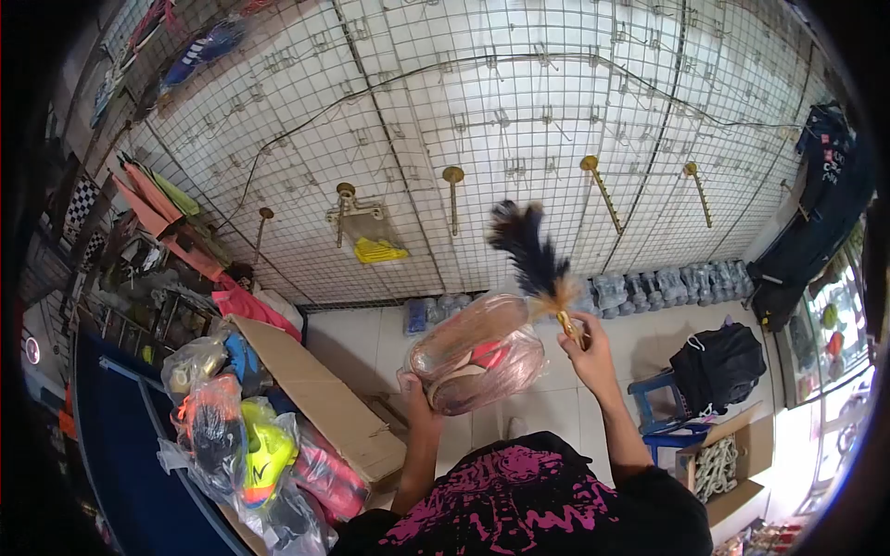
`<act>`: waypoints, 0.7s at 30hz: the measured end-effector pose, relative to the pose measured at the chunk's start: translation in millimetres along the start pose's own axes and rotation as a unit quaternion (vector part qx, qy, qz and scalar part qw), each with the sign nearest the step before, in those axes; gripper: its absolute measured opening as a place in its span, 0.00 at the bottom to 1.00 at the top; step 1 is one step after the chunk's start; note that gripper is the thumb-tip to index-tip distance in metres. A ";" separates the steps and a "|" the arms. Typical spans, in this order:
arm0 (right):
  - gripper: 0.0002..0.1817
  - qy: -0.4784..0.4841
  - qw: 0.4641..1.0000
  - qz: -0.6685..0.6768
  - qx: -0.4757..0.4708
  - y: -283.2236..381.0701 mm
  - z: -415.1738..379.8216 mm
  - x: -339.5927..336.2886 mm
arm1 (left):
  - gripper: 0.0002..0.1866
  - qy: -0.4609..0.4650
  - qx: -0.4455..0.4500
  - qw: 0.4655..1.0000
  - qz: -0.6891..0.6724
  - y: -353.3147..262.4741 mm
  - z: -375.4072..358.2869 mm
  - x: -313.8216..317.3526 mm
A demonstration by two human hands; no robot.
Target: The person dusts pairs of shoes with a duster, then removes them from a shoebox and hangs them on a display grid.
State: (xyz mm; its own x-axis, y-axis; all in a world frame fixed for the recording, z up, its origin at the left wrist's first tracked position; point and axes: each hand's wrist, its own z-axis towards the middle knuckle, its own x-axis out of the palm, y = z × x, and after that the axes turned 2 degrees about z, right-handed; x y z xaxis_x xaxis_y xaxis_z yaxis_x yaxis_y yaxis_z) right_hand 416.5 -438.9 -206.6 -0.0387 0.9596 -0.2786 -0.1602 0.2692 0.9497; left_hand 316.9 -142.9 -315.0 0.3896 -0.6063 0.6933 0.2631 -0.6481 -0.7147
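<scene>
My left hand (422, 405) is closed on the lower left side of a clear plastic bag (482, 357) with a pair of shoes in it, soles and a red part showing through. My right hand (588, 350) grips the golden handle of a feather duster (535, 252). The duster's dark feathers point up and to the left, and its light brown base is beside the bag's upper right edge. Whether the feathers touch the bag I cannot tell.
An open cardboard box (311, 394) of bagged shoes stands at the left. Wrapped items (658, 285) line the base of the wire grid wall (501, 120). A black backpack (718, 368) rests on a blue stool (656, 403), near a box of chains (716, 466).
</scene>
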 end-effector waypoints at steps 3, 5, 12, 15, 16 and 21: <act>0.16 -0.064 0.994 0.058 0.063 -28.3 -10.6 -19.1 | 0.33 -0.020 -0.046 0.996 -0.072 41.6 21.5 -11.6; 0.16 -0.088 0.990 0.080 0.077 -46.5 -16.7 -27.2 | 0.35 -0.005 -0.076 0.989 -0.123 53.0 30.3 1.2; 0.15 0.035 0.997 -0.030 -0.067 -73.1 -67.4 3.6 | 0.37 0.048 -0.076 0.993 -0.081 82.1 60.5 31.1; 0.17 0.065 0.984 -0.091 -0.136 -77.5 -67.3 -6.7 | 0.39 0.049 -0.076 0.995 -0.046 94.2 73.5 23.8; 0.18 0.054 0.982 -0.106 -0.149 -81.2 -61.9 -11.3 | 0.39 0.063 -0.070 0.995 -0.043 81.9 65.1 40.8; 0.20 -0.090 0.996 -0.001 0.024 -80.4 -40.1 -16.3 | 0.42 0.044 -0.094 0.994 -0.032 81.9 71.7 60.6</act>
State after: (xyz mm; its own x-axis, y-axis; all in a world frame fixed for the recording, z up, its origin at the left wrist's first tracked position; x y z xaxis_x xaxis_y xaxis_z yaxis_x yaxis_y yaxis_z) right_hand 390.4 -479.5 -284.2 0.1402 0.9568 -0.2549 -0.1126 0.2712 0.9559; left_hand 425.3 -199.7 -338.2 0.2961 -0.5944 0.7476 0.1112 -0.7560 -0.6451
